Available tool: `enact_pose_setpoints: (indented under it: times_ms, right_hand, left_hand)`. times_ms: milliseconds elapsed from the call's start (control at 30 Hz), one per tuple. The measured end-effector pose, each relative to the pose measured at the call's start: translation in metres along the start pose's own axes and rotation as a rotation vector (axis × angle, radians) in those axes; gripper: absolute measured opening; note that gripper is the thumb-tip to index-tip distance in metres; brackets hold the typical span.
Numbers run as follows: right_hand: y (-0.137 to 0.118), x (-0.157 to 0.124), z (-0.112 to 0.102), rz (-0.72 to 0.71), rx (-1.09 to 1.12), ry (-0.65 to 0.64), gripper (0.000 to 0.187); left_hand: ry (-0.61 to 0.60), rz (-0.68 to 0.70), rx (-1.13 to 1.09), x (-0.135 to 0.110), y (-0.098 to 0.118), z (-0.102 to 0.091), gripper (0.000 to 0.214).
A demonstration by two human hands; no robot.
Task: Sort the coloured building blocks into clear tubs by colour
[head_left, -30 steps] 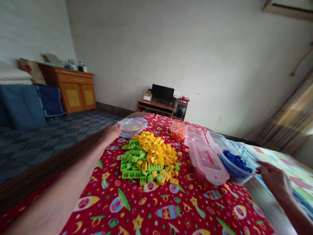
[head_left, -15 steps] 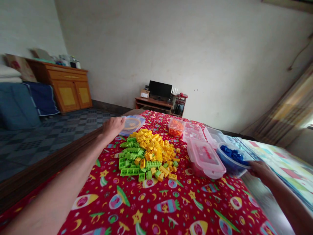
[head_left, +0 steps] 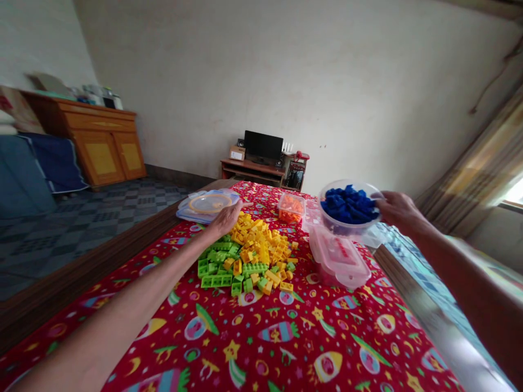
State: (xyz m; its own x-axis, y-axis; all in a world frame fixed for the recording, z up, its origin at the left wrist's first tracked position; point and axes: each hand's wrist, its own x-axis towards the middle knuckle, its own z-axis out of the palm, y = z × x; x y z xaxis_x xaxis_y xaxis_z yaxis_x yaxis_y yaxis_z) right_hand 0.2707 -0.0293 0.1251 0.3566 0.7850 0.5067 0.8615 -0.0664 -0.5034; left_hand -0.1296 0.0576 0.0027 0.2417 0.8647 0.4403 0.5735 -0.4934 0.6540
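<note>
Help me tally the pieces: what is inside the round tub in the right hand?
The round tub in the right hand holds a heap of blue pieces. The top ones cover whatever lies beneath, so that cannot be seen.

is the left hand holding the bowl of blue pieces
No, the right hand grips that bowl, while the left hand is near the yellow bricks.

you have raised the clear bowl point(head_left: 347, 228) of blue bricks point(head_left: 348, 204) with your right hand point(head_left: 398, 209); it stood on the table's right side, and now hangs above the back of the pink lidded container point(head_left: 341, 261). your left hand point(head_left: 227, 219) has moved from the left side of the clear lid point(head_left: 209, 203) across to its right, beside the yellow bricks point(head_left: 263, 242).
</note>
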Motion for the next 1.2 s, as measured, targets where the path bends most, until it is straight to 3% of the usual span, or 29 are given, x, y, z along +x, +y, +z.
enact_pose_setpoints:
  times_ms: [33, 200, 300, 433, 600, 833, 967, 1200]
  right_hand:
    - [-0.022, -0.004, 0.009, -0.029, -0.052, -0.098, 0.037]
    - [-0.106, -0.028, 0.064, -0.373, -0.335, -0.254, 0.031]
    - [-0.135, -0.045, 0.090, -0.490, -0.430, -0.332, 0.032]
    - [-0.161, -0.058, 0.104, -0.558, -0.496, -0.325, 0.032]
    - [-0.181, -0.067, 0.105, -0.697, -0.527, -0.312, 0.032]
    - [-0.202, -0.079, 0.110, -0.831, -0.583, -0.279, 0.030]
    - [-0.202, -0.081, 0.109, -0.841, -0.575, -0.281, 0.028]
    - [-0.184, -0.075, 0.108, -0.779, -0.587, -0.232, 0.029]
  left_hand:
    - [0.020, -0.007, -0.039, 0.000, 0.000, 0.002, 0.072]
    - [0.113, -0.011, -0.141, -0.005, -0.006, 0.012, 0.074]
    - [0.129, 0.003, -0.121, -0.013, -0.004, 0.015, 0.070]
    - [0.140, 0.046, -0.070, -0.026, 0.004, 0.020, 0.066]
    - [0.140, 0.156, 0.100, -0.031, 0.011, 0.026, 0.062]
    - [0.329, 0.329, 0.372, -0.034, 0.032, 0.032, 0.053]
    - [0.322, 0.379, 0.436, -0.035, 0.038, 0.035, 0.049]
    - [0.190, 0.336, 0.371, -0.031, 0.022, 0.039, 0.026]
